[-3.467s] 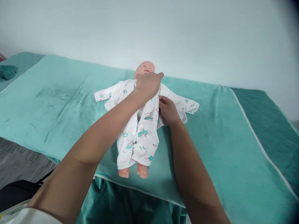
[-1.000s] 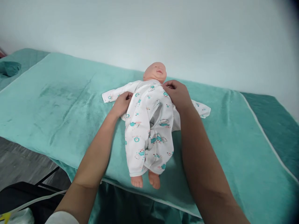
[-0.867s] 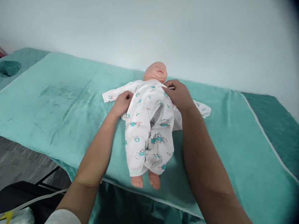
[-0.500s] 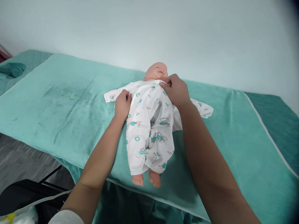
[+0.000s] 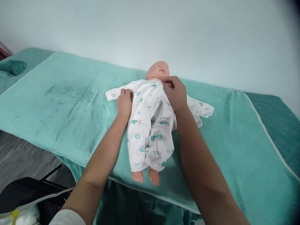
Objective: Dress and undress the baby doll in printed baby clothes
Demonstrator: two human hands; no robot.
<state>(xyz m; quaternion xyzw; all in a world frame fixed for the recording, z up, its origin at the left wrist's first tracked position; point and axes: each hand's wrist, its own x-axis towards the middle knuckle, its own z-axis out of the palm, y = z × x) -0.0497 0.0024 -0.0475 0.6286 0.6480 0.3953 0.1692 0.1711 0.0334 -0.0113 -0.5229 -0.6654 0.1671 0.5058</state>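
Two bare hands rest on a white cotton romper printed with small teal animals (image 5: pixel 145 131), worn by a pale plastic baby doll (image 5: pixel 158 69) that lies on its back in the centre of the frame on a teal plush towel (image 5: pixel 70 103). The left hand (image 5: pixel 124 103) lies knuckles-up, fingers bent, at the sleeve root left of centre; whether it grips cloth cannot be told. The right hand (image 5: pixel 176 93) is closed, pinching the neckline just below the doll's chin.
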